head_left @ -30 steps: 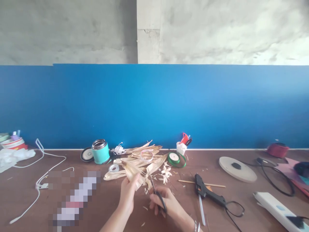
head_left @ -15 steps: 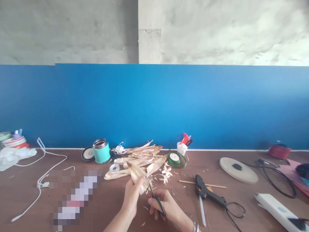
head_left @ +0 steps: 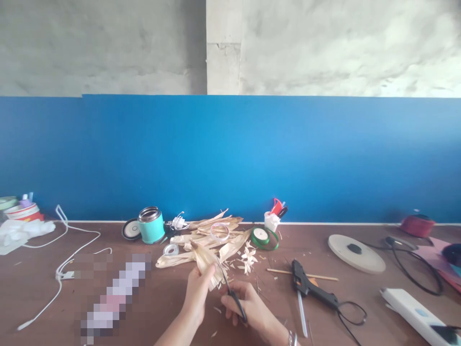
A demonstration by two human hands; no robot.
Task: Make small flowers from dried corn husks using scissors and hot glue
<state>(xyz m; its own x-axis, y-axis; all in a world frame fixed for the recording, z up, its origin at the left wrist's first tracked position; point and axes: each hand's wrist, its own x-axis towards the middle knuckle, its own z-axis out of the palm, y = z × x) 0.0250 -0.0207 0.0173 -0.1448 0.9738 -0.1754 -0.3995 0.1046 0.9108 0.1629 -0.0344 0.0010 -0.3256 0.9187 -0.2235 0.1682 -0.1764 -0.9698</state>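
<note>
My left hand [head_left: 197, 293] is closed on a pale dried corn husk [head_left: 206, 262], thumb on top, its pointed end turned up and away. In my right hand [head_left: 248, 305] is a pair of black-handled scissors [head_left: 236, 303], fingers wrapped round the handles. The blades run up along the right side of the held husk; whether they are spread I cannot make out. Behind it lies a pile of more dried husks [head_left: 230, 247]. White husk flowers [head_left: 248, 259] and small trimmings lie just right of the pile.
A black glue gun [head_left: 313, 288] rests across a thin wooden stick [head_left: 327, 278] on the right. Green ribbon [head_left: 264, 238], a turquoise jar [head_left: 151, 228] and a white pen cup [head_left: 271, 222] stand behind. A white power strip [head_left: 410, 310] and a round lid [head_left: 355, 252] are further right.
</note>
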